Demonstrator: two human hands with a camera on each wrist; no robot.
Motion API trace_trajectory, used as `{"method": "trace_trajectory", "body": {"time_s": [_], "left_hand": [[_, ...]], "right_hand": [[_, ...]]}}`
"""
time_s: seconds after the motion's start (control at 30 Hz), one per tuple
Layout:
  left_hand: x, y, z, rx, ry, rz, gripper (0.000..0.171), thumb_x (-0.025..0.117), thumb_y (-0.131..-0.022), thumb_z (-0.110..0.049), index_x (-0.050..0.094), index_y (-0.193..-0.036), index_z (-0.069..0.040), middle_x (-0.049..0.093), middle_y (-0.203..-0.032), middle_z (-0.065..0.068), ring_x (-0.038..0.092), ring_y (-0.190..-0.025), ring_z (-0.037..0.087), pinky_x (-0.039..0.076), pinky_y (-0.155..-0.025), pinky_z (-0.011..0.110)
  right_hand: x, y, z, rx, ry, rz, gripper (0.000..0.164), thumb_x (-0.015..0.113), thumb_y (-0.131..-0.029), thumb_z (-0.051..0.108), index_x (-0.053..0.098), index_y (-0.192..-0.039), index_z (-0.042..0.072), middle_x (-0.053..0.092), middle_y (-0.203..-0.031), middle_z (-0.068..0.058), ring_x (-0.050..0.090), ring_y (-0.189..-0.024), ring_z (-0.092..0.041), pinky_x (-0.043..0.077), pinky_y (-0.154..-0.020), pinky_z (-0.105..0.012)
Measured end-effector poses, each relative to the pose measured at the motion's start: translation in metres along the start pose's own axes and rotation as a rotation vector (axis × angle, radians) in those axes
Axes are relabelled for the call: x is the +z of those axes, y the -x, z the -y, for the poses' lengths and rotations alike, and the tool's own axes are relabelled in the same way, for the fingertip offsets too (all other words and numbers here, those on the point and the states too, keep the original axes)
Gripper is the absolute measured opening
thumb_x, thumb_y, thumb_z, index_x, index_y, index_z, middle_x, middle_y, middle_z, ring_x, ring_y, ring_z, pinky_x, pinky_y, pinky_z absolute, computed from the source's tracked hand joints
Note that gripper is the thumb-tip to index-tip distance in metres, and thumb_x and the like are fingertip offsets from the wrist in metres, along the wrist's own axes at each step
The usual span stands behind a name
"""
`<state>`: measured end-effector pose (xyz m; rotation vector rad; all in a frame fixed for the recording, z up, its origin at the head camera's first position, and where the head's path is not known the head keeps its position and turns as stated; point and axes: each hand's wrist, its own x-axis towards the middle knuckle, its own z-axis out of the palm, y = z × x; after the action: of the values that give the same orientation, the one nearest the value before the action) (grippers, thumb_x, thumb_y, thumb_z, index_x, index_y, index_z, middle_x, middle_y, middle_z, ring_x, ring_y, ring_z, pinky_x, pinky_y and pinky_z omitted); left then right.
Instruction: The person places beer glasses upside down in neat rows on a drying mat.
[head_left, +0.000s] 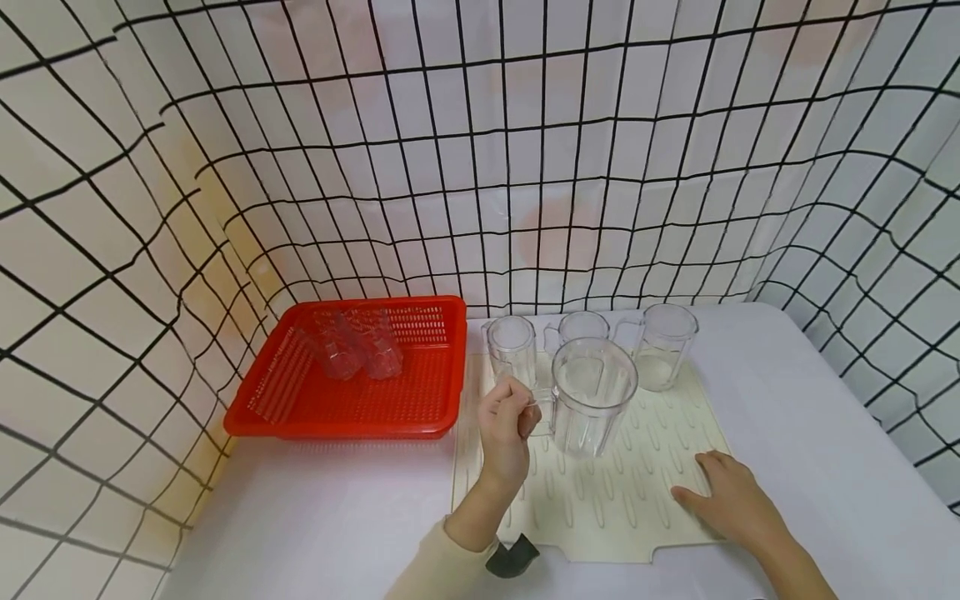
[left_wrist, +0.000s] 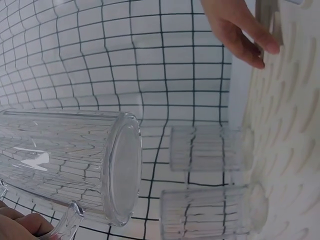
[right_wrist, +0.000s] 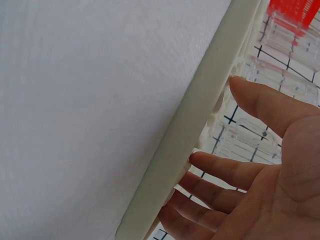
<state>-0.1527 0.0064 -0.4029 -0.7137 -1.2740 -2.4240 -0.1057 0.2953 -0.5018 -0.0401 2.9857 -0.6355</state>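
My left hand (head_left: 506,433) grips the handle of a clear mug (head_left: 596,396), its fingers curled round it. The mug is raised over the cream ridged mat (head_left: 600,508), its mouth upward. In the left wrist view, the base of this mug (left_wrist: 122,170) stands well apart from the mat. Behind it, three more clear mugs, a left one (head_left: 512,337), a middle one (head_left: 585,323) and a right one (head_left: 666,354), stand along the mat's back. My right hand (head_left: 738,504) is at the mat's right edge, fingers (right_wrist: 225,167) spread and loosely bent, holding nothing.
A red plastic basket (head_left: 337,429) sits left of the mat, with clear mugs (head_left: 341,358) lying in it. Black-gridded white walls (head_left: 525,167) enclose the white table (head_left: 315,517) at the back and sides. A small dark piece (head_left: 512,557) is by my left sleeve.
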Motion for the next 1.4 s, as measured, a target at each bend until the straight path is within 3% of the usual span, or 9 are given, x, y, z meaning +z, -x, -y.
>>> {"method": "trace_trajectory", "body": {"time_s": [0.4, 0.8, 0.93, 1.07, 1.13, 1.23, 1.33, 1.4], "left_hand": [[0.005, 0.01, 0.005, -0.045, 0.046, 0.028, 0.025, 0.038, -0.089, -0.001, 0.034, -0.065, -0.001, 0.023, -0.051, 0.005, 0.016, -0.045, 0.021, 0.013, -0.043, 0.031], [0.011, 0.018, 0.017, -0.075, 0.028, 0.057, 0.024, 0.04, -0.085, -0.001, 0.031, -0.062, -0.001, 0.02, -0.049, 0.006, 0.017, -0.044, 0.017, 0.014, -0.043, 0.028], [0.013, 0.021, 0.019, -0.109, 0.036, 0.035, 0.024, 0.039, -0.084, 0.0, 0.03, -0.062, 0.001, 0.021, -0.049, 0.005, 0.017, -0.044, 0.018, 0.014, -0.043, 0.029], [0.013, 0.021, 0.022, -0.125, 0.033, 0.022, 0.024, 0.038, -0.084, -0.001, 0.03, -0.061, 0.001, 0.021, -0.048, 0.004, 0.017, -0.044, 0.019, 0.014, -0.043, 0.03], [0.013, 0.021, 0.023, -0.12, 0.032, 0.025, 0.025, 0.038, -0.085, -0.001, 0.031, -0.061, 0.001, 0.021, -0.048, 0.005, 0.017, -0.043, 0.02, 0.013, -0.043, 0.03], [0.012, 0.021, 0.025, -0.111, 0.028, 0.035, 0.024, 0.039, -0.085, 0.0, 0.031, -0.061, 0.002, 0.021, -0.049, 0.005, 0.018, -0.043, 0.018, 0.014, -0.042, 0.03], [0.013, 0.021, 0.025, -0.11, 0.02, 0.042, 0.023, 0.039, -0.084, 0.001, 0.032, -0.062, 0.004, 0.021, -0.049, 0.005, 0.019, -0.043, 0.014, 0.014, -0.042, 0.028], [0.014, 0.021, 0.024, -0.114, 0.012, 0.046, 0.023, 0.04, -0.083, 0.001, 0.032, -0.063, 0.006, 0.021, -0.048, 0.005, 0.019, -0.043, 0.013, 0.014, -0.042, 0.028]], "right_hand": [[0.001, 0.001, -0.001, 0.0, 0.002, -0.008, 0.08, 0.071, -0.085, 0.046, 0.048, -0.124, -0.021, 0.04, -0.128, -0.046, 0.038, -0.115, -0.063, 0.037, -0.09, -0.07], [-0.001, 0.001, 0.001, -0.009, -0.009, -0.007, 0.079, 0.071, -0.085, 0.043, 0.047, -0.124, -0.021, 0.04, -0.127, -0.047, 0.037, -0.116, -0.064, 0.035, -0.091, -0.071], [0.0, 0.004, 0.001, -0.023, -0.035, -0.04, 0.078, 0.071, -0.085, 0.042, 0.045, -0.125, -0.021, 0.041, -0.127, -0.045, 0.033, -0.119, -0.063, 0.03, -0.095, -0.071], [-0.003, 0.008, 0.011, -0.03, -0.076, -0.09, 0.067, 0.067, -0.09, 0.038, 0.049, -0.126, -0.014, 0.043, -0.13, -0.04, 0.036, -0.121, -0.058, 0.031, -0.096, -0.069], [-0.007, 0.009, 0.02, -0.016, -0.117, -0.102, 0.058, 0.063, -0.094, 0.038, 0.054, -0.125, -0.01, 0.054, -0.123, -0.033, 0.048, -0.116, -0.051, 0.039, -0.092, -0.064], [-0.013, 0.009, 0.038, 0.009, -0.256, -0.09, 0.043, 0.053, -0.1, 0.038, 0.063, -0.11, -0.003, 0.066, -0.091, -0.016, 0.063, -0.085, -0.031, 0.05, -0.076, -0.043], [-0.017, 0.008, 0.054, 0.005, -0.519, -0.033, 0.04, 0.044, -0.105, 0.032, 0.064, -0.099, -0.002, 0.057, -0.07, -0.001, 0.054, -0.062, -0.012, 0.048, -0.061, -0.028], [-0.018, 0.006, 0.062, -0.03, -0.683, 0.026, 0.042, 0.038, -0.107, 0.025, 0.062, -0.097, -0.008, 0.056, -0.069, -0.001, 0.054, -0.06, -0.01, 0.051, -0.06, -0.026]]}}
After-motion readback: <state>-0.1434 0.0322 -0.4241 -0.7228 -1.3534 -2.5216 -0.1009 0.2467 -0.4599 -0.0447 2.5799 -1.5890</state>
